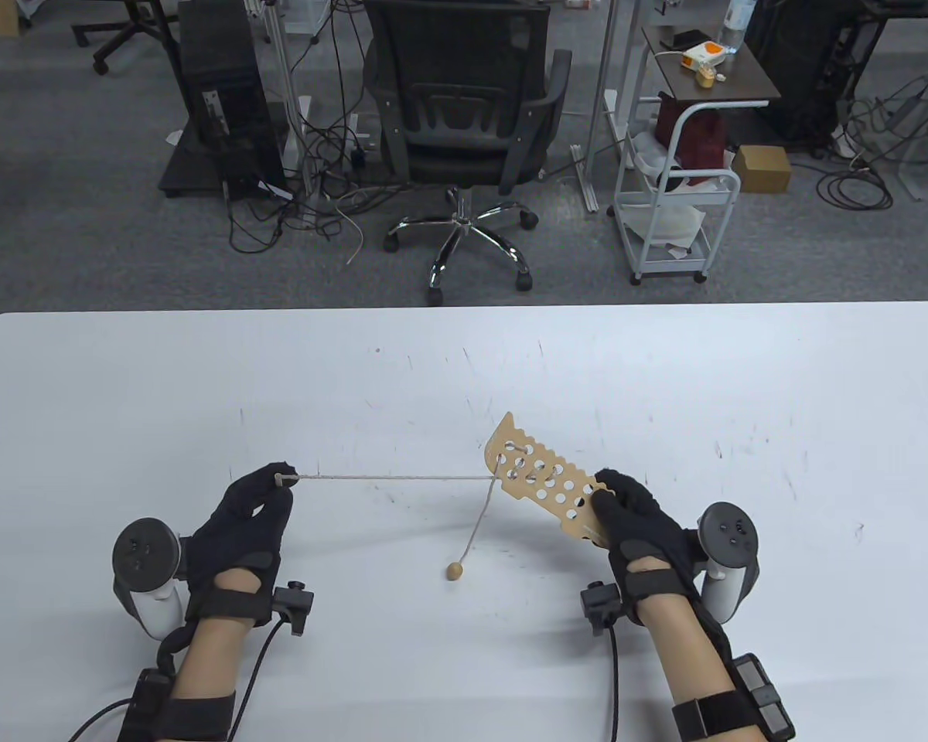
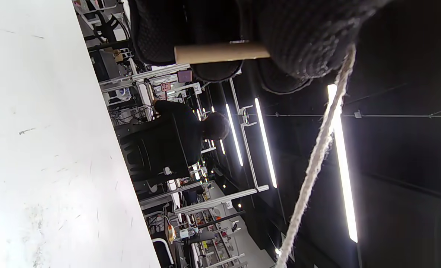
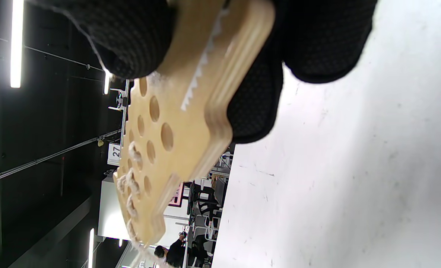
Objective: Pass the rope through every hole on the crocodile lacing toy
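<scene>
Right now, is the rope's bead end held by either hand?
No: the bead lies on the table, apart from the left hand and right hand.

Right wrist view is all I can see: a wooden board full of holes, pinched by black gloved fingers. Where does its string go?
Observer: Taut to the left hand, which pinches a wooden needle at the rope end.
Visitor: And the other end?
Observer: It hangs off the crocodile board, ending in a bead on the table.
Visitor: Is the board lying down?
Observer: No, the right hand holds it lifted.
</scene>
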Demonstrator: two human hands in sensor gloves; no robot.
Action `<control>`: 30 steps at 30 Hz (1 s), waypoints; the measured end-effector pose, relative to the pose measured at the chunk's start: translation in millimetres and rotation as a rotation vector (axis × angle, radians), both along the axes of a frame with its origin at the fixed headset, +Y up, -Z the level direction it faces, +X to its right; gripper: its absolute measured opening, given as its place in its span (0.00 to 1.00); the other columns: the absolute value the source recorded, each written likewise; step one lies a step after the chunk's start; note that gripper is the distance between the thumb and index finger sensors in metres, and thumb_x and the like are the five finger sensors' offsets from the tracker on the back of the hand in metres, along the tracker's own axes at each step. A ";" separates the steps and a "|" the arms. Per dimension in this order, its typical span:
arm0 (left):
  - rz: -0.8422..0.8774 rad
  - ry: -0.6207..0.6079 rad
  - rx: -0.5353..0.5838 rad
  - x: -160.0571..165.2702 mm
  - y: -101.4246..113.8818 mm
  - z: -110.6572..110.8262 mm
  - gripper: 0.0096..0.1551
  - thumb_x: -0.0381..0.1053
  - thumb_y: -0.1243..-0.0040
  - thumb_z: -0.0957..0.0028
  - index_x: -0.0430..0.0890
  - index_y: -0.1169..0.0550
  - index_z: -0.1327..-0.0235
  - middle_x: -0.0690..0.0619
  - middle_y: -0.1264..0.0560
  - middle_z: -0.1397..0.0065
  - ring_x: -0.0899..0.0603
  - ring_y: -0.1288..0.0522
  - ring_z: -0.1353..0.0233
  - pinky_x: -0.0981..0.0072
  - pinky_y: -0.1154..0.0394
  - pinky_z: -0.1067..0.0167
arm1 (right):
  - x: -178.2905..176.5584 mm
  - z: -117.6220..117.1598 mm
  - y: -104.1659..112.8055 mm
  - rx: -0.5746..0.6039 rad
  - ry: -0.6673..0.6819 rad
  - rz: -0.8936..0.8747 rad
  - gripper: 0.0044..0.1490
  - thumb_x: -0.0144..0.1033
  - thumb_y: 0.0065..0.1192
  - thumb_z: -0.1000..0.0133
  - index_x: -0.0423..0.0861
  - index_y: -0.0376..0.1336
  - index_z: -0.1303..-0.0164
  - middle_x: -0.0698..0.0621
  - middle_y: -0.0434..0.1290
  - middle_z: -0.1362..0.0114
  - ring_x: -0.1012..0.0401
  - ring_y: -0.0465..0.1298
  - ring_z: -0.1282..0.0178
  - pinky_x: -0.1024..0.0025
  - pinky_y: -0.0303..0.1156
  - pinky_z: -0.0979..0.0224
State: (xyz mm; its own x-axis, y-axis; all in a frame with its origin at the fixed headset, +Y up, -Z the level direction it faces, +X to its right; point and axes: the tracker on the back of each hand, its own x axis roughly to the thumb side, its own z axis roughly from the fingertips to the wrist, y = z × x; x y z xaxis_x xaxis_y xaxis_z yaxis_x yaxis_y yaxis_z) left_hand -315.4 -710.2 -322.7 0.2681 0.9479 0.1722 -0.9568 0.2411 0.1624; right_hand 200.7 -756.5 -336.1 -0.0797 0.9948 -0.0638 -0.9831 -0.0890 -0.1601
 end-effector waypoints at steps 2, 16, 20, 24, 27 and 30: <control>-0.003 -0.013 -0.012 2.5 -0.8 -0.8 0.24 0.57 0.33 0.55 0.61 0.16 0.43 0.53 0.24 0.31 0.38 0.30 0.25 0.34 0.46 0.24 | -1.1 0.2 0.1 0.003 0.002 -0.001 0.29 0.40 0.67 0.48 0.47 0.66 0.36 0.47 0.80 0.45 0.53 0.86 0.54 0.53 0.76 0.45; -0.089 -0.071 -0.022 17.8 -4.9 -3.8 0.34 0.51 0.35 0.54 0.65 0.28 0.30 0.54 0.19 0.43 0.39 0.23 0.35 0.34 0.43 0.25 | -29.2 6.9 9.5 0.064 0.140 0.018 0.29 0.40 0.67 0.49 0.46 0.66 0.36 0.47 0.80 0.45 0.53 0.86 0.54 0.53 0.76 0.45; -0.111 -0.094 -0.022 22.7 -6.3 -4.5 0.36 0.50 0.35 0.54 0.69 0.30 0.29 0.54 0.18 0.43 0.39 0.23 0.35 0.35 0.42 0.25 | -38.3 10.5 11.7 0.076 0.184 0.027 0.29 0.40 0.67 0.49 0.46 0.66 0.36 0.47 0.81 0.46 0.53 0.86 0.55 0.53 0.76 0.45; -0.152 -0.103 -0.029 26.9 -7.7 -5.7 0.31 0.50 0.33 0.54 0.67 0.24 0.35 0.54 0.16 0.42 0.39 0.21 0.35 0.35 0.40 0.26 | -47.8 14.6 13.7 0.088 0.230 0.032 0.29 0.40 0.67 0.49 0.46 0.66 0.37 0.47 0.81 0.46 0.53 0.86 0.55 0.53 0.76 0.45; -0.172 -0.092 -0.033 28.5 -8.6 -6.3 0.28 0.51 0.32 0.55 0.64 0.22 0.39 0.55 0.14 0.44 0.41 0.18 0.37 0.38 0.36 0.27 | -53.5 17.1 15.3 0.096 0.261 0.032 0.29 0.40 0.67 0.49 0.46 0.66 0.37 0.47 0.81 0.46 0.53 0.86 0.55 0.53 0.76 0.46; -0.189 -0.088 -0.047 29.4 -9.6 -7.5 0.25 0.53 0.30 0.57 0.57 0.19 0.43 0.56 0.12 0.45 0.42 0.16 0.40 0.44 0.29 0.33 | -58.7 19.4 16.3 0.101 0.290 0.034 0.29 0.40 0.67 0.49 0.46 0.66 0.37 0.47 0.81 0.46 0.53 0.86 0.55 0.53 0.76 0.46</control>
